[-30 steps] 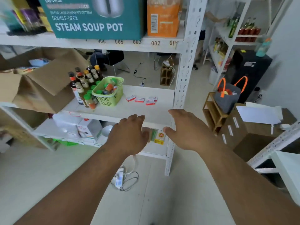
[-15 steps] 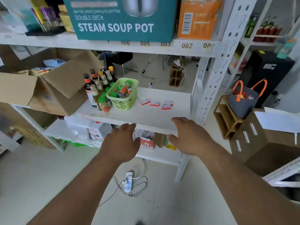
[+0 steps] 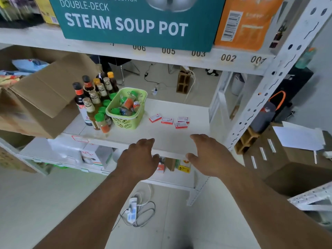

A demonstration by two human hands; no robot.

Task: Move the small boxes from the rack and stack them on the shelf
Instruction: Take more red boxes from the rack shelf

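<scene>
Boxes (image 3: pixel 169 120), four small red-and-white ones, lie flat on the middle shelf (image 3: pixel 179 141), beyond both hands. Left hand (image 3: pixel 138 159) and right hand (image 3: pixel 209 157) hover at the shelf's front edge, fingers loosely spread, holding nothing. Right hand seems slightly nearer; box long sides run left-right.

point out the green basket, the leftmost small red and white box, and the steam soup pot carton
green basket (image 3: pixel 125 123), head view, on its front wall below the rim
leftmost small red and white box (image 3: pixel 155 117), head view, on its top face
steam soup pot carton (image 3: pixel 125 24), head view, on its printed front face
</scene>
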